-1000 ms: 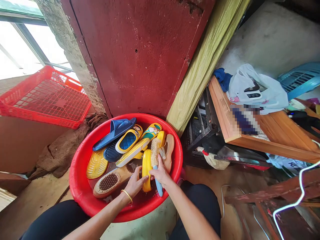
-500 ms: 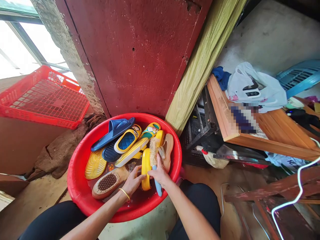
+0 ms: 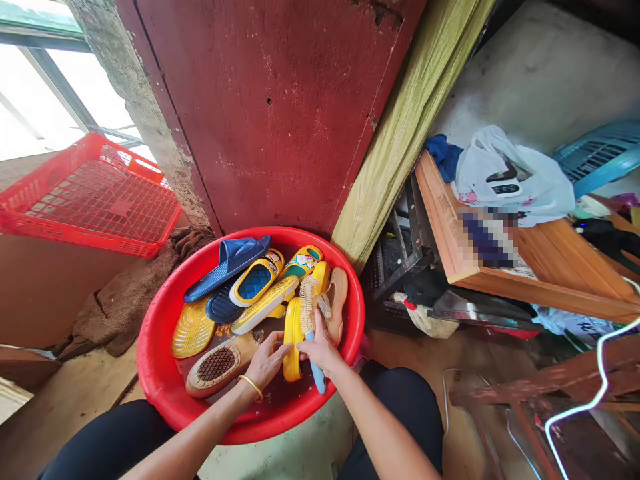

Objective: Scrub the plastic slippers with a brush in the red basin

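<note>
A red basin (image 3: 153,353) holds several shoes and some water. My left hand (image 3: 267,363), with a bangle on its wrist, grips the side of a yellow shoe (image 3: 293,333) standing on edge. My right hand (image 3: 323,350) holds a brush by its blue handle (image 3: 317,370), its pale bristles (image 3: 309,300) beside the yellow shoe. A beige shoe (image 3: 338,297) lies right of the brush. Left of my hands, a tan shoe (image 3: 217,367) shows its brown sole. Behind are a blue slipper (image 3: 225,263), a yellow-and-blue shoe (image 3: 257,280) and a yellow sole (image 3: 193,327).
A red plastic crate (image 3: 95,200) stands at the left near brown sacking (image 3: 107,303). Behind the basin is a red door (image 3: 270,140) beside a yellow-green curtain (image 3: 405,147). To the right, a wooden tray (image 3: 565,287) carries a white plastic bag (image 3: 515,177). A white cable (image 3: 600,360) hangs at the right.
</note>
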The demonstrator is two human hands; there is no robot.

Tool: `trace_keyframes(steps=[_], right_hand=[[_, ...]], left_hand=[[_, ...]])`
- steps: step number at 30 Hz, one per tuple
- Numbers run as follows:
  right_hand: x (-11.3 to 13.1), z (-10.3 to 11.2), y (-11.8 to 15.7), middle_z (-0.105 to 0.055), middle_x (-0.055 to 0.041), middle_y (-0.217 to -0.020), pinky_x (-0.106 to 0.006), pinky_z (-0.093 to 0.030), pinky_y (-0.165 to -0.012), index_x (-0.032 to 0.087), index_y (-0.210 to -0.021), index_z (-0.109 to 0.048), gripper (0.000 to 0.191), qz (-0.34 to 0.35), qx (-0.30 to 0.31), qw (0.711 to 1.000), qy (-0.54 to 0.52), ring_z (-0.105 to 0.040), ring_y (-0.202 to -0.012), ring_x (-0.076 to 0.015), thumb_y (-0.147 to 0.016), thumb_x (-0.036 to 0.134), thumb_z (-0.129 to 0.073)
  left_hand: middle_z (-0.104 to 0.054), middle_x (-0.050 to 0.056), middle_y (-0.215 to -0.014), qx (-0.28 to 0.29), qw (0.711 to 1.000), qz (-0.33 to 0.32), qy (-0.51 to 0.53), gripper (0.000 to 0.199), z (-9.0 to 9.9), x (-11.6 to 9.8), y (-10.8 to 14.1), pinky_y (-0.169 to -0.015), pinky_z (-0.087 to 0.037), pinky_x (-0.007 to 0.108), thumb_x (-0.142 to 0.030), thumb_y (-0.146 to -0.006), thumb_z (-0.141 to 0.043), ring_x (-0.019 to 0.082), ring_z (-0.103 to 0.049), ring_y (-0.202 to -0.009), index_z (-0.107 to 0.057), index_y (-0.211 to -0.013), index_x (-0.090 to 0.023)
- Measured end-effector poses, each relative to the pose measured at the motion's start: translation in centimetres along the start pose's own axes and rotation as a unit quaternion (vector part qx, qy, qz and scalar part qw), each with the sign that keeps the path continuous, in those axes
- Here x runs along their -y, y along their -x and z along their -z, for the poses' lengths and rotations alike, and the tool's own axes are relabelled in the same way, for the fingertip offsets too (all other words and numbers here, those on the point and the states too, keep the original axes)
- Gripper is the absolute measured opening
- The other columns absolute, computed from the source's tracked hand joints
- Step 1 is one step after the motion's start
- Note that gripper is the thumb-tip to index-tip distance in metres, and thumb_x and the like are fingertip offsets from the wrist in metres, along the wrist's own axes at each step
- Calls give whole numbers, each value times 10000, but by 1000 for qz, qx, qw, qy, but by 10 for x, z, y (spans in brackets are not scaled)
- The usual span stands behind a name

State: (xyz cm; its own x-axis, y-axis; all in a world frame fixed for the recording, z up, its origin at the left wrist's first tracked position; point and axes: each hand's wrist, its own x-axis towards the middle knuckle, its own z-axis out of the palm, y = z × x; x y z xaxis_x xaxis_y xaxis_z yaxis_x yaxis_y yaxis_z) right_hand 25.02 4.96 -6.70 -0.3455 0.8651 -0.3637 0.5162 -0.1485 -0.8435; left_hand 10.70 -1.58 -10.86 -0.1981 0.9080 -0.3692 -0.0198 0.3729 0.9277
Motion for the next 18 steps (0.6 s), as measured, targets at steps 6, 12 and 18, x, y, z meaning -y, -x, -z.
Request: trace_keyframes(steps=[6,12,18], right_hand=[[5,1,-1,-692,-97,-1146,-319,-608,-604,262,-1640,-27,1051,-52,14,998,-28,-697,-668,-172,-773,172,-614],[2,0,-3,-681,-116,-1191,-334,-620,-605,262,-1643,-13,1093,-64,26,995,-75,-684,-620,-155,-755,140,-638],[-3,2,-5,-644,-126,-1269,-328,-628,-633,299,-1641,-3,1085,-63,43,992,-100,-685,-608,-128,-766,91,-611]], left_hand=[[-790,92,-986,-11,997,-57,-50,463,3,-3,4,-795,-586,401,-521,-789,-613,281,-729,-925,-655,-1111,-191],[-780,103,-1096,9,994,-79,-76,434,6,-1,0,-897,-571,416,-448,-790,-587,291,-713,-1034,-653,-1137,-196],[-781,101,-1096,41,994,-80,-58,471,7,-2,-1,-936,-562,433,-324,-740,-545,291,-713,-1055,-633,-1177,-170]])
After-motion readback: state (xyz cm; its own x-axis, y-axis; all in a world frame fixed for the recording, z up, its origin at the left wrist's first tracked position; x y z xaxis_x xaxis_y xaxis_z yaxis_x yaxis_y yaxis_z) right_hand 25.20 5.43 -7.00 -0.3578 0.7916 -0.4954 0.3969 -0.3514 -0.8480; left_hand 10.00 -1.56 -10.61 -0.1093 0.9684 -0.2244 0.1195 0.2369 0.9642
